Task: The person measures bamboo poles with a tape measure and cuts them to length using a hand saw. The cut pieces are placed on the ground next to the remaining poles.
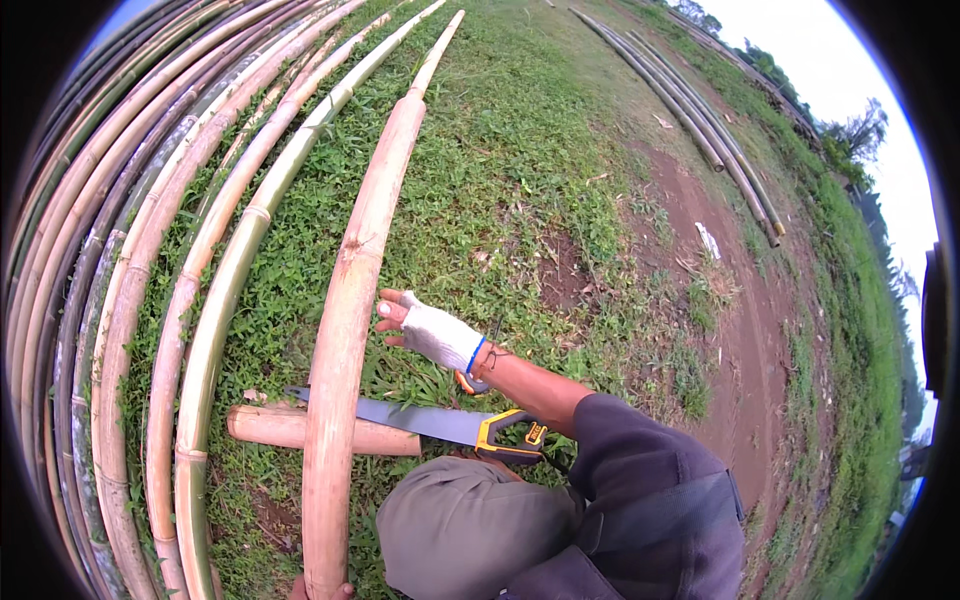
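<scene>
A long pale bamboo pole (345,330) stretches away from me, resting across a short bamboo piece (270,425) on the grass. At the pole's near end, my left hand (345,591) shows only its fingers, curled around both sides. My right hand (435,332), in a white fingerless glove with a blue cuff edge, is beside the pole's right side with its fingers apart; whether the fingertips touch it I cannot tell. A handsaw (425,420) with a yellow and black handle lies over the short piece, its blade passing beneath the pole. An orange and black tool handle (470,383) shows partly under my right wrist.
Many bamboo poles (235,250) lie side by side along the left. Several more poles (690,110) lie at the far right beside a dirt path (755,350). My bent knee (470,530) is close to the saw. Low green weeds cover the ground between.
</scene>
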Motion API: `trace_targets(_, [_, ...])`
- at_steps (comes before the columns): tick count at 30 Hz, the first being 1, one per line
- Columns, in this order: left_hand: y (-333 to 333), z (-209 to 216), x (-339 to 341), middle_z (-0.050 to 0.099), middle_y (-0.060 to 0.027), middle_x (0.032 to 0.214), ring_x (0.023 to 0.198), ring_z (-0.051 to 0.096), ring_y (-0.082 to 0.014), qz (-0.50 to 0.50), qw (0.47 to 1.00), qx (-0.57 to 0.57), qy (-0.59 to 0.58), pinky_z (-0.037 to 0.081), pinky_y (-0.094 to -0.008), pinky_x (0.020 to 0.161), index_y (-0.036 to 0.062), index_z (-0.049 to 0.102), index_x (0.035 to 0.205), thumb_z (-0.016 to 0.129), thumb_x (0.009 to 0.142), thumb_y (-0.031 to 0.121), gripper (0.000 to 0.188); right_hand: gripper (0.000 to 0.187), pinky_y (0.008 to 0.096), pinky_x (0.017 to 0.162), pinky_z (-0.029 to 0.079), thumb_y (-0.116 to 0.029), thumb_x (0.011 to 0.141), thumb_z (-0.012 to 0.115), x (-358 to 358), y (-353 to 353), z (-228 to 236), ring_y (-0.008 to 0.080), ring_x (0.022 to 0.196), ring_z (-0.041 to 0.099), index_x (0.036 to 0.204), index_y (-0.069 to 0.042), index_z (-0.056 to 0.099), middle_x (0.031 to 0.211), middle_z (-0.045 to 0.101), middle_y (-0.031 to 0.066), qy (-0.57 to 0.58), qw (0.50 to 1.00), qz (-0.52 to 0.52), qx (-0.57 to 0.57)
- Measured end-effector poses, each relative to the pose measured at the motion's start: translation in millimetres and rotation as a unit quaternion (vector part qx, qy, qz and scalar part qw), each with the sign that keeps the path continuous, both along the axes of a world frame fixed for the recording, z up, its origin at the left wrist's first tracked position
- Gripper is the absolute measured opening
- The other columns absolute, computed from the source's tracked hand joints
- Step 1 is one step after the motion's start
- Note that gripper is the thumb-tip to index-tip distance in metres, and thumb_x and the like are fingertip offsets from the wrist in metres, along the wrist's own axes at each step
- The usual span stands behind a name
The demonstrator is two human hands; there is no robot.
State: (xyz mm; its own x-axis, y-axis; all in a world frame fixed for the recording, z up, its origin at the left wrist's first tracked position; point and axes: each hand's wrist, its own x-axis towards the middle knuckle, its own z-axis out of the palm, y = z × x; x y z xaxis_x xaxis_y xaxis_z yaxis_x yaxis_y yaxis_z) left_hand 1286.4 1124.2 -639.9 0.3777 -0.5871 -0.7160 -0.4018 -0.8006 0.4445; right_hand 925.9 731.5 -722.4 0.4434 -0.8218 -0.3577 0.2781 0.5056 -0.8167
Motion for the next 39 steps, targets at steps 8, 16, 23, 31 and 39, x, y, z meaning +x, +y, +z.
trace_targets(8, [-163.8,6.7,-72.6,0.057,-0.0276,0.154,0.147,0.053,-0.0339,-0.107,0.925,-0.332,0.150,0.039,-0.0459,0.124,-0.0016,0.042,0.163,0.081,0.098,0.038,0.086,0.092,0.0416,0.119,0.042,-0.044,0.098,0.081,100.1,158.9,-28.9,0.0224,0.138,0.055,0.166,-0.001,0.036,0.150,0.056,0.0128,-0.169,0.924,0.327,0.107])
trace_targets(16, [22.8,48.5,-26.9,0.064,-0.0261,0.145,0.138,0.060,-0.0410,-0.187,0.923,-0.219,-0.256,0.047,-0.0488,0.117,0.0011,0.049,0.158,0.095,0.075,0.028,0.098,0.093,0.0548,0.122,0.041,-0.053,0.091,0.085,32.1,29.1,-11.7,0.0346,0.141,0.056,0.158,-0.003,0.044,0.152,0.058,0.0172,-0.101,0.989,-0.026,0.106])
trace_targets(23, [207.3,-0.9,-28.5,0.066,-0.0261,0.141,0.133,0.063,-0.0428,-0.100,0.928,-0.058,-0.355,0.050,-0.0502,0.113,0.0018,0.053,0.153,0.096,0.071,0.028,0.097,0.087,0.0655,0.116,0.045,-0.050,0.092,0.084,-76.5,-148.5,8.9,0.0401,0.132,0.058,0.159,-0.011,0.043,0.146,0.059,0.0198,-0.053,0.978,-0.197,0.042])
trace_targets(31, [61.9,-37.8,-69.1,0.068,-0.0259,0.138,0.127,0.066,-0.0448,-0.140,0.949,-0.170,-0.228,0.053,-0.0518,0.107,0.0025,0.057,0.149,0.097,0.065,0.027,0.095,0.066,0.0424,0.089,0.051,-0.040,0.090,0.090,-105.2,-68.1,-53.0,0.0237,0.099,0.058,0.137,-0.011,0.053,0.118,0.051,0.0056,-0.015,0.960,-0.265,0.085])
trace_targets(39, [-132.1,-37.2,-114.1,0.069,-0.0221,0.127,0.118,0.066,-0.0441,-0.239,0.897,-0.323,-0.187,0.054,-0.0516,0.102,0.0036,0.054,0.147,0.096,0.066,0.022,0.093,0.086,0.0514,0.129,0.034,-0.047,0.096,0.082,50.8,139.8,-38.3,0.0327,0.149,0.049,0.158,-0.001,0.043,0.158,0.054,0.0194,-0.229,0.942,0.111,0.220])
